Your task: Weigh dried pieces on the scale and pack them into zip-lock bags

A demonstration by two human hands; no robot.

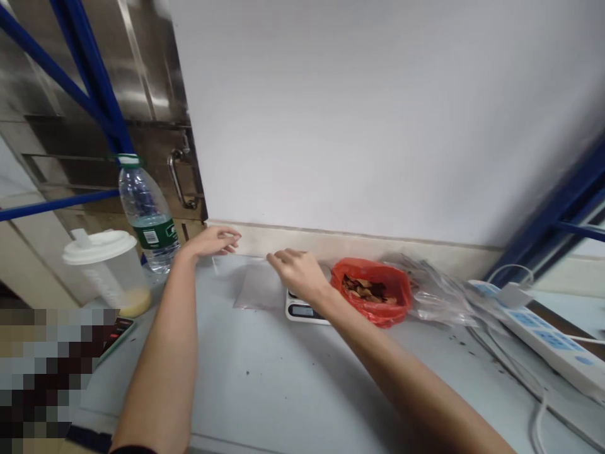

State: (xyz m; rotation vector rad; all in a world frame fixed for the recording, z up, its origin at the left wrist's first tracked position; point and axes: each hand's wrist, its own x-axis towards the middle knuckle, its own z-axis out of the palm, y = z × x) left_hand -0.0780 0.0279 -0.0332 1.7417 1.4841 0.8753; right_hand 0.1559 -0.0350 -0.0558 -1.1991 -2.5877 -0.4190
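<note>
Right hand (301, 272) over digital scale (304, 312): fingers pinched on clear plastic bag (258, 288). Left hand (211, 241) left of scale: fingers apart.

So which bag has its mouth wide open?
The red bag right of the scale: its wide mouth shows brown pieces. The clear bag left of the scale and clear bags farther right show no such opening.

A green-labelled water bottle (150, 221) stands just behind a white-lidded cup (106, 274) with yellowish liquid at its bottom. On the right, a power strip (551, 334) bearing a white adapter (516, 294) lies near a blue post (553, 205).
</note>
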